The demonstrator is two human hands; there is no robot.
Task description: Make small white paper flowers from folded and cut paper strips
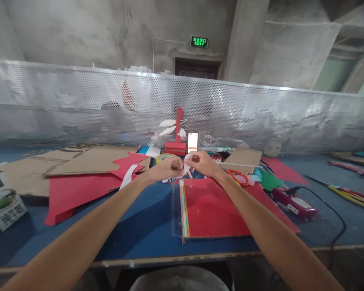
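Both arms stretch out over a blue table point(145, 226). My left hand point(169, 167) and my right hand point(202, 162) meet above its middle, fingers pinched on a small pale pink and white paper piece point(186, 166) held between them. Just below the hands lies a clear sleeve of coloured paper sheets point(212, 208) with a red sheet on top. Orange-handled scissors point(238, 176) rest beside my right wrist. A yellowish tape roll point(165, 157) sits just behind my left hand.
Red paper point(75, 194) and brown cardboard point(79, 161) cover the left. A printed carton point(3, 202) stands at the left edge. A pink glue gun point(294, 202) with black cable lies right. A red stand point(177, 139) and perforated metal screen point(79, 101) are behind.
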